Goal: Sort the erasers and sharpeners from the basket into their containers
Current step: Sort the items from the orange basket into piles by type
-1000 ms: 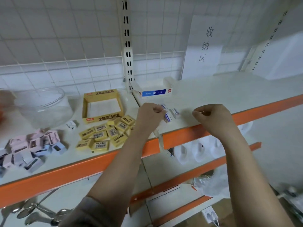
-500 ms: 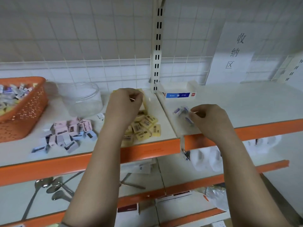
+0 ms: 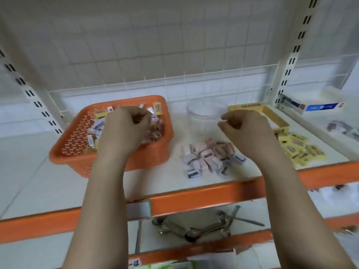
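White shelf [image 3: 174, 177], orange front edge, wire-grid back. Left hand [image 3: 124, 129], half a second ago over the yellow erasers [image 3: 299, 150], now sits over the basket [image 3: 77, 152], fingers curled; contents of the grip cannot be told. Right hand [image 3: 244, 129], formerly beside the white erasers [image 3: 343, 128], now hangs above the sharpeners [image 3: 207, 156], fingers loosely curled, holding nothing visible. Jar [image 3: 206, 111] and yellow box [image 3: 272, 115] stand behind. Spoons [image 3: 194, 228] lie on the lower shelf.
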A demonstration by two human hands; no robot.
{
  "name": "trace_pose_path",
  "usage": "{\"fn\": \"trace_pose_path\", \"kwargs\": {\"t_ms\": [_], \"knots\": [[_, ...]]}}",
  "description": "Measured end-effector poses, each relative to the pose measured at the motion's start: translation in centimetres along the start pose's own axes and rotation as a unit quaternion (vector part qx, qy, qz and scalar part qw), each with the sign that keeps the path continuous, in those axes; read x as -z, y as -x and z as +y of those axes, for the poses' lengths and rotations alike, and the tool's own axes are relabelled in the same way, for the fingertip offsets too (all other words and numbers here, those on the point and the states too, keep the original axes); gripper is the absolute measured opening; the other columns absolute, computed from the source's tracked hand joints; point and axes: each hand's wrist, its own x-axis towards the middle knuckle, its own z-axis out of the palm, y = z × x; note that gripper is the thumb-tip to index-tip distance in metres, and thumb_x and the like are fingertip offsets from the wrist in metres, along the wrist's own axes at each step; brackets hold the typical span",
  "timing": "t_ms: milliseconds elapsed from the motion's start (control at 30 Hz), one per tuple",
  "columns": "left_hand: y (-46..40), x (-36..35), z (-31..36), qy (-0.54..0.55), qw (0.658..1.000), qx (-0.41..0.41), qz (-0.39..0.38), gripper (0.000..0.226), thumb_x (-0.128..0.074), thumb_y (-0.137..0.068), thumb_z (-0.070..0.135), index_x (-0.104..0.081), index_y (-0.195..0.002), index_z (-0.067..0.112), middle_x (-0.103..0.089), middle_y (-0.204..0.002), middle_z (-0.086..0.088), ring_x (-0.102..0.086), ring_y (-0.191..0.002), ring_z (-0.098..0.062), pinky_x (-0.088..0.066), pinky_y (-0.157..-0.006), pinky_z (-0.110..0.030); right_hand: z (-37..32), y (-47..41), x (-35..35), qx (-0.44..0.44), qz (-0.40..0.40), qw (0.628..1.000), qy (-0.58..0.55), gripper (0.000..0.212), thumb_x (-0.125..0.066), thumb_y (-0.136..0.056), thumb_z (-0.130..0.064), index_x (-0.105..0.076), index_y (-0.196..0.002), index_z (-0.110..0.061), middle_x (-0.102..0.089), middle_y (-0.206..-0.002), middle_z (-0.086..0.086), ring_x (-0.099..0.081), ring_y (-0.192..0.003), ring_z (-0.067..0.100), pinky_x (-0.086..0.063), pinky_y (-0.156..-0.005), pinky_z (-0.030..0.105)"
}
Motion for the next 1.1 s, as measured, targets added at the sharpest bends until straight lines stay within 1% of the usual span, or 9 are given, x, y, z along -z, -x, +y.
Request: {"fn": "trace_pose_path", "kwargs": {"t_ms": [100, 300, 467, 567, 667, 767, 900, 1000, 1100], "knots": [[-1.1, 3.6, -3.8, -0.012, 1.000, 0.020, -0.002, 0.013, -0.060, -0.088, 0.017, -0.072, -0.091, 0.020, -0.063, -0.074, 0.009, -0.055, -0.067, 0.000, -0.037, -0.060, -0.012, -5.2, -0.5, -3.3, 0.032, -0.014, 0.999, -0.008, 0.026, -0.061, -0.089, -0.024, -0.067, -0.113, -0.016, -0.063, -0.088, -0.004, -0.061, -0.087, 0.010, -0.034, -0.069, 0.011], [-1.7, 7.2, -8.6, -0.044, 0.997, 0.056, -0.015, 0.017, -0.059, -0.087, 0.021, -0.073, -0.098, 0.021, -0.064, -0.080, 0.005, -0.059, -0.081, -0.013, -0.038, -0.072, -0.023, -11.1, -4.3, -8.6, 0.101, -0.073, 0.991, 0.055, 0.027, -0.063, -0.086, -0.021, -0.067, -0.112, -0.014, -0.069, -0.103, 0.001, -0.062, -0.096, 0.013, -0.044, -0.081, 0.020], [-2.1, 7.6, -10.4, -0.053, 0.997, 0.052, -0.019, 0.018, -0.059, -0.088, 0.023, -0.071, -0.101, 0.024, -0.054, -0.069, 0.020, -0.050, -0.065, 0.005, -0.034, -0.057, -0.014, -11.4, -10.0, -13.2, 0.134, -0.133, 0.966, 0.178, 0.025, -0.066, -0.081, -0.015, -0.069, -0.105, -0.011, -0.067, -0.104, 0.006, -0.061, -0.099, 0.022, -0.050, -0.087, 0.034], [-2.3, 7.7, -10.7, -0.058, 0.997, 0.055, -0.018, 0.019, -0.057, -0.090, 0.025, -0.071, -0.103, 0.024, -0.062, -0.082, 0.010, -0.053, -0.073, -0.003, -0.036, -0.061, -0.019, -11.0, -12.3, -15.2, 0.146, -0.141, 0.944, 0.260, 0.025, -0.067, -0.077, -0.014, -0.068, -0.102, -0.012, -0.066, -0.102, 0.006, -0.061, -0.095, 0.024, -0.053, -0.080, 0.036], [-2.6, 7.7, -11.1, -0.062, 0.997, 0.048, -0.020, 0.019, -0.057, -0.090, 0.025, -0.071, -0.103, 0.024, -0.065, -0.088, 0.007, -0.053, -0.074, -0.004, -0.038, -0.064, -0.021, -10.9, -13.7, -15.5, 0.163, -0.164, 0.916, 0.327, 0.033, -0.070, -0.076, -0.015, -0.067, -0.109, -0.021, -0.063, -0.109, 0.002, -0.058, -0.100, 0.023, -0.048, -0.072, 0.030], [-3.1, 7.5, -11.6, -0.062, 0.997, 0.037, -0.027, 0.019, -0.056, -0.090, 0.024, -0.071, -0.101, 0.025, -0.063, -0.086, 0.010, -0.052, -0.070, 0.001, -0.039, -0.060, -0.018, -10.7, -14.5, -15.2, 0.183, -0.205, 0.894, 0.354, 0.043, -0.072, -0.076, -0.019, -0.063, -0.117, -0.025, -0.063, -0.114, 0.002, -0.057, -0.105, 0.023, -0.050, -0.078, 0.032], [-3.8, 6.9, -11.9, -0.047, 0.998, 0.034, -0.028, 0.019, -0.057, -0.090, 0.025, -0.071, -0.103, 0.024, -0.065, -0.088, 0.008, -0.057, -0.077, -0.006, -0.043, -0.066, -0.021, -10.3, -14.5, -16.1, 0.203, -0.172, 0.882, 0.389, 0.038, -0.067, -0.079, -0.020, -0.062, -0.117, -0.024, -0.062, -0.110, 0.003, -0.057, -0.103, 0.024, -0.044, -0.068, 0.029], [-4.5, 6.5, -12.1, -0.045, 0.998, 0.021, -0.037, 0.019, -0.056, -0.091, 0.024, -0.071, -0.103, 0.022, -0.064, -0.087, 0.008, -0.057, -0.075, -0.005, -0.041, -0.061, -0.013, -10.1, -14.5, -16.6, 0.223, -0.140, 0.874, 0.410, 0.031, -0.062, -0.082, -0.019, -0.063, -0.113, -0.023, -0.062, -0.107, 0.003, -0.057, -0.101, 0.024, -0.041, -0.065, 0.029], [-5.6, 6.3, -11.9, -0.066, 0.996, -0.001, -0.059, 0.018, -0.055, -0.092, 0.021, -0.072, -0.100, 0.019, -0.063, -0.088, 0.009, -0.057, -0.078, -0.006, -0.040, -0.061, -0.010, -10.2, -14.4, -15.9, 0.226, -0.115, 0.891, 0.377, 0.030, -0.061, -0.082, -0.023, -0.063, -0.112, -0.022, -0.063, -0.106, 0.002, -0.058, -0.098, 0.023, -0.042, -0.065, 0.029]]}}
